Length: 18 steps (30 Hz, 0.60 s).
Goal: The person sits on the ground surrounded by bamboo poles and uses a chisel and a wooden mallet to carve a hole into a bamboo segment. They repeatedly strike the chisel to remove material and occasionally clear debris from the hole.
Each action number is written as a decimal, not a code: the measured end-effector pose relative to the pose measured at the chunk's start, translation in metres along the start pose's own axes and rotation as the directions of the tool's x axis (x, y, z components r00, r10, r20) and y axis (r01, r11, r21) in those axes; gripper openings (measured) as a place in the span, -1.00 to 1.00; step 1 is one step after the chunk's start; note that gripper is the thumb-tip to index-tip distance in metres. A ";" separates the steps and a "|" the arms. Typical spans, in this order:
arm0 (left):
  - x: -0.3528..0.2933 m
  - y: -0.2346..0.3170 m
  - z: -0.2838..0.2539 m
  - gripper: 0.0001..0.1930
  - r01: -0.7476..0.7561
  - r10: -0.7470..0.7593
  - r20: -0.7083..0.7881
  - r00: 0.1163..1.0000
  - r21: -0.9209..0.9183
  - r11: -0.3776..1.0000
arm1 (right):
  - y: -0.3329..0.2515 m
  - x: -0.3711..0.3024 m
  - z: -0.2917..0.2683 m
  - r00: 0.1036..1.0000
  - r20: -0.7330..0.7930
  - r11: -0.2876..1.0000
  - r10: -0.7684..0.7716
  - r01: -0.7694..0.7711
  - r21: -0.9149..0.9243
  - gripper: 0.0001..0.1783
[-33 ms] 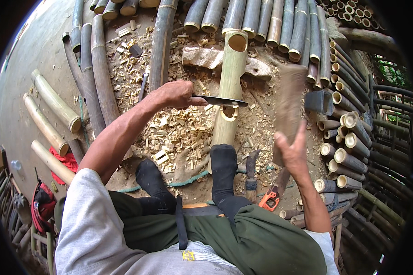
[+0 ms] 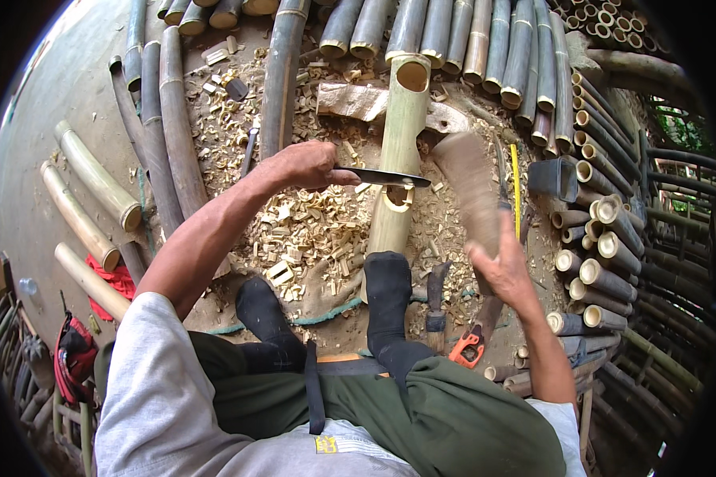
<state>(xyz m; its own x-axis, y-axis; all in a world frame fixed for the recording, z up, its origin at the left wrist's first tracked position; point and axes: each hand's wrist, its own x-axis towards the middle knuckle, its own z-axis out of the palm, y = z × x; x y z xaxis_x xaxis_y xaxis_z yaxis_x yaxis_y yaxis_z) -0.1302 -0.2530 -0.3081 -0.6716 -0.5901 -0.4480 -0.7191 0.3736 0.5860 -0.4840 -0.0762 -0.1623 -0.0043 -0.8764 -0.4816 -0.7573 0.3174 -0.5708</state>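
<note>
So the left hand (image 2: pixel 314 164) has its fingers closed round the handle of a dark blade (image 2: pixel 378 176), held sideways right at the upper rim of the lower hole in a pale green bamboo tube (image 2: pixel 402 119). The tip pokes out past the tube's right side. There's another hole up near its far end.

Right hand (image 2: pixel 505 270) is out to the right of the tube, fingers round a brown wooden mallet (image 2: pixel 465 183). It's pretty blurry, so I can't tell how tight that grip is, but the mallet's head is well off the blade.

The tube lies across a rough wood block (image 2: pixel 350 102) on the ground (image 2: pixel 48 199), with the right foot (image 2: pixel 388 286) in a black sock at its near end. Wood chips (image 2: pixel 310 238) are all over the ground left of it. An orange-handled saw (image 2: pixel 467 347) is near the right knee, a dark plastic container (image 2: pixel 553 179) sits over toward the ground's right edge, and dark bamboo poles (image 2: pixel 453 36) line the far edge.
</note>
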 end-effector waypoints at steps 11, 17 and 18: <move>0.000 0.001 -0.012 -0.24 0.058 -0.055 0.141 0.988 -0.018 0.998 | 0.013 0.001 0.012 0.980 0.171 0.963 0.103 -0.141 0.231 0.07; -0.050 0.013 0.007 -0.43 -0.301 0.344 -0.057 0.937 0.367 0.880 | -0.008 0.002 -0.013 0.978 0.125 0.664 0.168 -0.206 0.719 -0.19; -0.056 0.016 0.006 -0.41 -0.357 0.409 -0.056 0.911 0.391 0.848 | -0.010 0.001 -0.017 0.967 0.178 0.571 0.184 -0.253 0.781 -0.20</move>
<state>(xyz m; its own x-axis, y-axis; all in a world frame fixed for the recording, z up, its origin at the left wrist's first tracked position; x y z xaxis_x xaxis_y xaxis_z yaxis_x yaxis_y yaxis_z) -0.1053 -0.2092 -0.2775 -0.8957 -0.4250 -0.1304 -0.4403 0.8073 0.3929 -0.4875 -0.0867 -0.1456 -0.0276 -0.7241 -0.6892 0.0786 0.6857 -0.7236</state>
